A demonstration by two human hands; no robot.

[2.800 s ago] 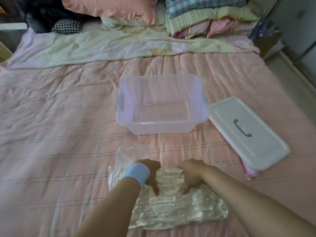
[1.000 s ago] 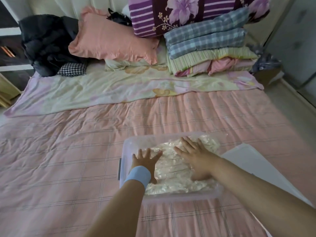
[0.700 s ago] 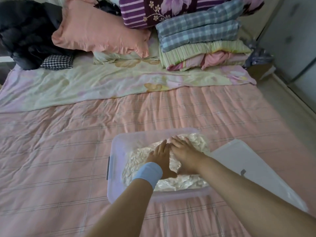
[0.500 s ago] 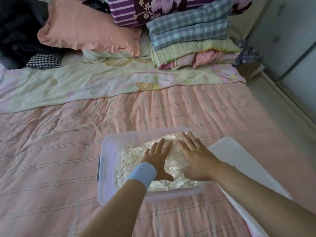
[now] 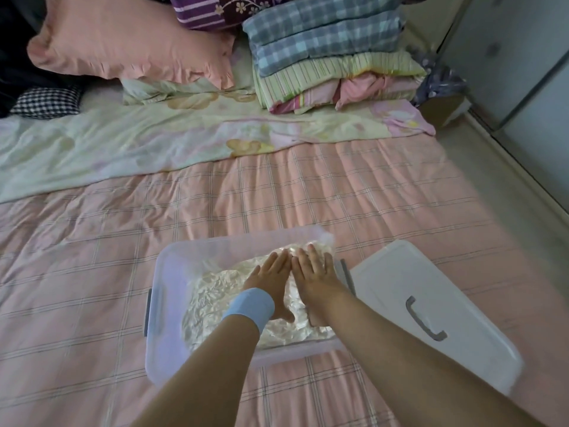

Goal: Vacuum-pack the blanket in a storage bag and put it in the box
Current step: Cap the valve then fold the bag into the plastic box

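Bag (image 5: pixel 212 294): vacuum-packed, now inside box (image 5: pixel 166 303); lately on bed (image 5: pixel 92 272) in front of box. Left hand (image 5: pixel 271 278), right hand (image 5: pixel 314 272): grip spread flat, pressing bag. Lid (image 5: pixel 400 291): right of box, off. Placement judged done.

The bed (image 5: pixel 277 195) wears a pink checked cover. At 6 o'clock sits a clear plastic box (image 5: pixel 160 303); a white lid (image 5: pixel 400 288) lies flat just beside it at 4 o'clock, handle up. A pale flowered sheet (image 5: pixel 123 149) stretches across from 9 to 1 o'clock. On it lie a pink pillow (image 5: pixel 123 38) at 11 and a stack of folded blankets (image 5: pixel 332 63) at 1. A black-and-white checked cloth (image 5: pixel 46 101) lies at 10.
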